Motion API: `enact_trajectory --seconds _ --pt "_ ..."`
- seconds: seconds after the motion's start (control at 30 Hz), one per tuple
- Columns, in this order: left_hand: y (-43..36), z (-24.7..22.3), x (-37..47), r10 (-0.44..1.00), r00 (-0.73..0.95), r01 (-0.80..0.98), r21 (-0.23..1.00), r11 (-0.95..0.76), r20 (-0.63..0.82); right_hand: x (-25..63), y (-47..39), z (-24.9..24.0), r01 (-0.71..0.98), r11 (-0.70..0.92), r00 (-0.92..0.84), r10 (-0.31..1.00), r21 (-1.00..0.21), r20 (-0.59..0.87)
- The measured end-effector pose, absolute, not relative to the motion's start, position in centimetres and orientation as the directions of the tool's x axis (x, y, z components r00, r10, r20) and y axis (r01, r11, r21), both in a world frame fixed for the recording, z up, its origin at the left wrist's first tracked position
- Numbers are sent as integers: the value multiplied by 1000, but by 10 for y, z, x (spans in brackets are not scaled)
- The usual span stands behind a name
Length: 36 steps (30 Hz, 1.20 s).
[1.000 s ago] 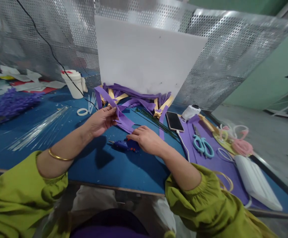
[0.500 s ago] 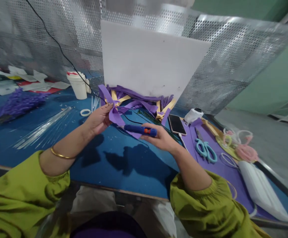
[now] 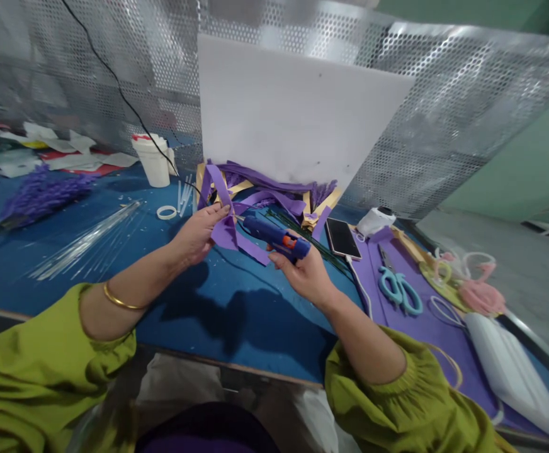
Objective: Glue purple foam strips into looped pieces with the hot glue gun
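Between its fingertips my left hand pinches a looped purple ribbon, whose tail hangs down to the right over the table. My right hand is wrapped round the handle of a blue glue gun with an orange part near its back. The gun's tip points left and meets the ribbon beside my left fingertips; whether it touches is too small to tell. Behind the ribbon lie purple and gold ribbon bows with purple sprigs.
On the blue table are a white cup, a tape roll, clear sticks and purple flowers. To the right lie a phone, teal scissors and a white pack. A white board stands behind.
The glue gun has tilted, its tip rising towards the knot of the ribbon by my left fingertips. The ribbon loop stands more upright, and the view has shifted slightly.
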<state>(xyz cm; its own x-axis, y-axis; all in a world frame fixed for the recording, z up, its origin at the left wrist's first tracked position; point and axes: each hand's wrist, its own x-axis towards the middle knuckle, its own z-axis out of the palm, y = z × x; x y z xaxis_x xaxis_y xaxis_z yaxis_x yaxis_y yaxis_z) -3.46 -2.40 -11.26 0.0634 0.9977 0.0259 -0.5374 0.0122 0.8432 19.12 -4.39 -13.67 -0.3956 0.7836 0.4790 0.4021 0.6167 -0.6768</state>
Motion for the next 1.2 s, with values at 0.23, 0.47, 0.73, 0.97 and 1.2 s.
enact_trajectory --seconds 0.23,0.47,0.73,0.97,1.2 --pt "-24 -111 -34 997 55 -535 845 -12 49 189 -48 -129 508 630 -396 777 -588 490" --pt "-27 -107 -32 999 38 -529 848 4 18 188 -49 -126 501 647 -409 763 -575 501" --pt "-27 -107 -31 997 67 -524 851 7 34 186 -51 -124 527 658 -416 752 -538 512" --pt "-24 -113 -33 998 45 -516 857 -11 40 187 -53 -123 515 669 -404 740 -535 538" --pt "-23 -115 -33 995 64 -511 859 -35 79 186 -54 -124 535 708 -440 699 -461 564"
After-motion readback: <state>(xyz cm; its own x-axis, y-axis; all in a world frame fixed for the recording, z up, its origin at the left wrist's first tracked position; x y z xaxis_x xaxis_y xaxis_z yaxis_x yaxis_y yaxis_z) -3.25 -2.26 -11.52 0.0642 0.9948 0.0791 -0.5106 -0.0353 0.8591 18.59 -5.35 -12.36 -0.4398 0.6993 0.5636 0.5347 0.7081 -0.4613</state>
